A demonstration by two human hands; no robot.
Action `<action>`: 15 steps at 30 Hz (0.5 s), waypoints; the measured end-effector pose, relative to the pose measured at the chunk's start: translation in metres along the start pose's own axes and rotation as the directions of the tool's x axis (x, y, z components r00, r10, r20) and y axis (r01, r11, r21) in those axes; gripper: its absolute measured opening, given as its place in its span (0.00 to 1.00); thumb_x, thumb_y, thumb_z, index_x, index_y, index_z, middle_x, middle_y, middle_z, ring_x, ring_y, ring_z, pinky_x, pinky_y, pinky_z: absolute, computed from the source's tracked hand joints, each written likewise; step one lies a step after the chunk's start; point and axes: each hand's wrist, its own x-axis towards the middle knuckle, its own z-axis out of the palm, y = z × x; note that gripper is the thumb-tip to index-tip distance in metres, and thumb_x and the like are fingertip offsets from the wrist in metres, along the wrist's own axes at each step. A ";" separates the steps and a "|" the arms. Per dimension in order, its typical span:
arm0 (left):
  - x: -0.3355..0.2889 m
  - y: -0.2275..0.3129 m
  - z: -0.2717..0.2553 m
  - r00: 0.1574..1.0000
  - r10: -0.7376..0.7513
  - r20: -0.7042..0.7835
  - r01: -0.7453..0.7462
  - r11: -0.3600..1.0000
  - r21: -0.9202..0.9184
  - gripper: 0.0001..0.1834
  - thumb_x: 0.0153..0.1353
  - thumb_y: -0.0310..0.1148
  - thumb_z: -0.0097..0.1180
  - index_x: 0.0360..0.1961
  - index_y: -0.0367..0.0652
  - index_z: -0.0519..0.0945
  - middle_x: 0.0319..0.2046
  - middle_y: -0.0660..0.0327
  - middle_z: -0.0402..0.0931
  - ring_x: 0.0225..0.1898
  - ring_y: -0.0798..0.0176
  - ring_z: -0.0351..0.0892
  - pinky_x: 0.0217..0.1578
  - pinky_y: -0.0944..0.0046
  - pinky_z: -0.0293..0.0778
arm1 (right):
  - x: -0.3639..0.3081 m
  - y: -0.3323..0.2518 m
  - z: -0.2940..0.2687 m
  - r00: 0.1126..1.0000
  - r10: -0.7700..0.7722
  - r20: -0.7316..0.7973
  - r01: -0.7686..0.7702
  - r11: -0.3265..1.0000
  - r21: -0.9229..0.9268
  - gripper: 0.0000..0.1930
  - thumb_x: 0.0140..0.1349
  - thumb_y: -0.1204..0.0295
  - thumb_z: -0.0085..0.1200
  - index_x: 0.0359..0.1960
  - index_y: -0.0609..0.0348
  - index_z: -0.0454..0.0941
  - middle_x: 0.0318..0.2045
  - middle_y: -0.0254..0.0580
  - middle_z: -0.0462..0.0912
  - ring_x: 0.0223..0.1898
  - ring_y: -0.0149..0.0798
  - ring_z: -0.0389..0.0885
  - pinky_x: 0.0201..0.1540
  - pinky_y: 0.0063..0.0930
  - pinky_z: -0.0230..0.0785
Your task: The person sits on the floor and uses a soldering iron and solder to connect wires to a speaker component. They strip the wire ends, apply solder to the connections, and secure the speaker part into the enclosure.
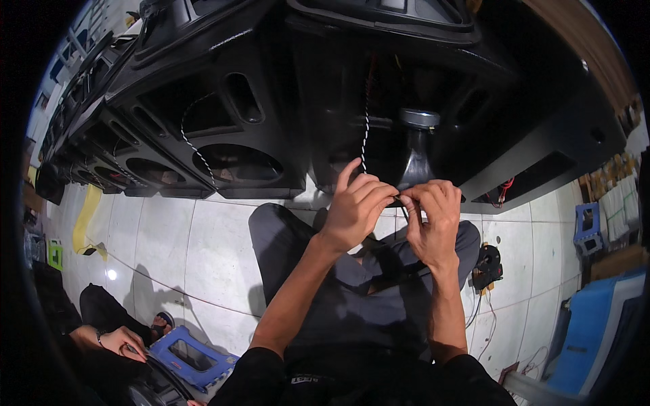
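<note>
My left hand (355, 213) and my right hand (433, 220) meet over my lap, fingertips pinched together. Between them is a thin dark wire (405, 212), its ends mostly hidden by the fingers. One finger of the left hand sticks up. A black-and-white twisted cable (366, 128) hangs out of the open black speaker cabinet (325, 88) and passes behind my left hand; whether it joins the dark wire is hidden. Just beyond my hands, a horn driver with a silver round cap (420, 120) and a dark flared horn (417, 162) stands against the cabinet.
More black speaker cabinets (233, 162) line up to the left, one with a twisted cable (186, 135) hanging out. A black part with wires (487, 267) lies right of my knee. At lower left are a co-worker's hand (125, 344) and a blue step stool (196, 358).
</note>
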 end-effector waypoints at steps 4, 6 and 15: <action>0.002 -0.006 0.006 0.999 0.018 -0.029 -0.019 0.999 -0.043 0.08 0.61 0.25 0.62 0.42 0.38 0.84 0.41 0.59 0.85 0.45 0.56 0.81 0.61 0.50 0.69 | -0.007 0.003 -0.002 0.998 0.068 0.000 -0.068 0.998 0.012 0.07 0.53 0.81 0.67 0.33 0.61 0.83 0.32 0.39 0.82 0.39 0.45 0.76 0.45 0.38 0.63; 0.001 -0.009 0.009 0.997 -0.014 -0.073 0.008 0.997 -0.083 0.09 0.61 0.25 0.63 0.43 0.37 0.84 0.42 0.58 0.85 0.45 0.54 0.82 0.56 0.54 0.74 | -0.005 -0.001 -0.003 0.999 0.011 -0.033 -0.014 0.995 -0.096 0.09 0.52 0.81 0.67 0.35 0.61 0.82 0.32 0.39 0.81 0.39 0.45 0.76 0.46 0.39 0.64; 0.014 0.011 0.006 0.893 -0.446 -0.057 0.413 0.864 -0.287 0.07 0.58 0.22 0.64 0.39 0.34 0.87 0.36 0.54 0.87 0.39 0.56 0.87 0.49 0.57 0.78 | -0.017 0.003 0.017 0.980 0.165 -0.112 -0.162 0.986 0.035 0.07 0.57 0.78 0.64 0.35 0.64 0.80 0.33 0.42 0.80 0.38 0.42 0.78 0.46 0.36 0.66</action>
